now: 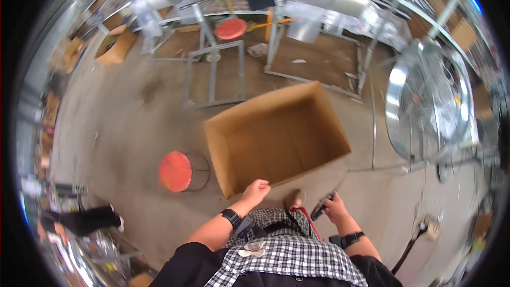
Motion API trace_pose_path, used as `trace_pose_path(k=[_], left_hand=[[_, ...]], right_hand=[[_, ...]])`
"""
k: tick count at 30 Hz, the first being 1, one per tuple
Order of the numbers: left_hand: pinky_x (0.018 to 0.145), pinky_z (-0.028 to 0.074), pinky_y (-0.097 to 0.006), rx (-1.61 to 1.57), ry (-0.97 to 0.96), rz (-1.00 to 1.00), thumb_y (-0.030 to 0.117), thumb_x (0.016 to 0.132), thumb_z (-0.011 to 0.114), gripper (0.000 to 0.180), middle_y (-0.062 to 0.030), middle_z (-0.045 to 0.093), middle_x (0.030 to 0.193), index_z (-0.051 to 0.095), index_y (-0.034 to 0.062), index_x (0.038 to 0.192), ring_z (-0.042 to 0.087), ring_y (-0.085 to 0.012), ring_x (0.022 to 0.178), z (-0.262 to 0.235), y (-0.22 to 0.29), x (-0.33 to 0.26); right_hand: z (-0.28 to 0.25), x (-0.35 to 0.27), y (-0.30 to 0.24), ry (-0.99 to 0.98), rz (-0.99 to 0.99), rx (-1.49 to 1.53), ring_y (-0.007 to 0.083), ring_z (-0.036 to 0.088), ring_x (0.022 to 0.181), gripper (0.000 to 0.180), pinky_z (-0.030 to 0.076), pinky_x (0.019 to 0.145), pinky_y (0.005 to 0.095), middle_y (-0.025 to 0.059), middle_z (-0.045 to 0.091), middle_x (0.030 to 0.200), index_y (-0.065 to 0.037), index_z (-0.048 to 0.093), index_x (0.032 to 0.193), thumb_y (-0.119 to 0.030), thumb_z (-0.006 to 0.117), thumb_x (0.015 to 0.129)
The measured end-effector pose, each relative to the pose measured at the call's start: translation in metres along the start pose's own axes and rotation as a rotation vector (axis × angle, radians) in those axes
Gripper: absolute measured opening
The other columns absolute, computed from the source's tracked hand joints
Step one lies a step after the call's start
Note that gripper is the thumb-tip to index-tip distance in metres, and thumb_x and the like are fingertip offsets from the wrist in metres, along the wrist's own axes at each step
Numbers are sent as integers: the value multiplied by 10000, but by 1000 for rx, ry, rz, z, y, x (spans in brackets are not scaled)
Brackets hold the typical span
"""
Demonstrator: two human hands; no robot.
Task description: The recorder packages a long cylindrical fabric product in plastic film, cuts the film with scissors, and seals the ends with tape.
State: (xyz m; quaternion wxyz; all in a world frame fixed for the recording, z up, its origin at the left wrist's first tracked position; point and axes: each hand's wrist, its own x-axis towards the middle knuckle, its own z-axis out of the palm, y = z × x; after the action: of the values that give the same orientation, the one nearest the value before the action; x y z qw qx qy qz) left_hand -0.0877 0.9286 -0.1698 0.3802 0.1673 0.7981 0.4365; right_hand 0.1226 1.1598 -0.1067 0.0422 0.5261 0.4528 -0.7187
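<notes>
A large open cardboard box [281, 143] stands in front of me, its inside bare. My left hand [256, 193] is closed at the box's near rim, its fingertips on the edge. To the right, apart from the box, my right hand [336, 208] is closed around a dark handheld tool [322, 205]; its exact kind is too blurred to tell. Each wrist wears a black band with a dark device. A checked apron [297, 252] covers my front, and a red strap [309, 223] hangs beside the right hand.
A red round stool [176, 171] stands left of the box. Beyond it are metal frames [215, 74] and another red stool [230, 29]. A big fan [429, 101] stands at right. A smaller carton [116, 45] sits far left. Another person [79, 222] is at lower left.
</notes>
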Motion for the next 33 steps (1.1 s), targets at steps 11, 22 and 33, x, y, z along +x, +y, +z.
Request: trace_pose_path(k=[11, 22, 33], left_hand=[[939, 449, -395, 156, 437, -920, 364, 727, 684, 724, -257, 534, 1202, 422, -86, 1230, 531, -365, 1117, -94, -157, 13], [892, 473, -416, 162, 177, -854, 352, 742, 680, 595, -257, 560, 1165, 518, -32, 1168, 569, -357, 1054, -137, -241, 131], [710, 504, -457, 584, 83, -145, 313, 712, 583, 340, -225, 639, 831, 612, 0, 840, 624, -383, 792, -209, -34, 118]], right_hand=[[-145, 76, 61, 508, 396, 382, 176, 533, 576, 169, 444, 471, 334, 0, 552, 683, -119, 537, 790, -184, 454, 922], [-95, 71, 249, 542, 584, 199, 249, 475, 453, 339, 429, 415, 393, 79, 493, 558, -45, 567, 816, -373, 519, 889], [78, 124, 158, 516, 582, 665, 174, 499, 515, 703, 427, 454, 233, 97, 514, 642, -97, 495, 925, -727, 626, 642]])
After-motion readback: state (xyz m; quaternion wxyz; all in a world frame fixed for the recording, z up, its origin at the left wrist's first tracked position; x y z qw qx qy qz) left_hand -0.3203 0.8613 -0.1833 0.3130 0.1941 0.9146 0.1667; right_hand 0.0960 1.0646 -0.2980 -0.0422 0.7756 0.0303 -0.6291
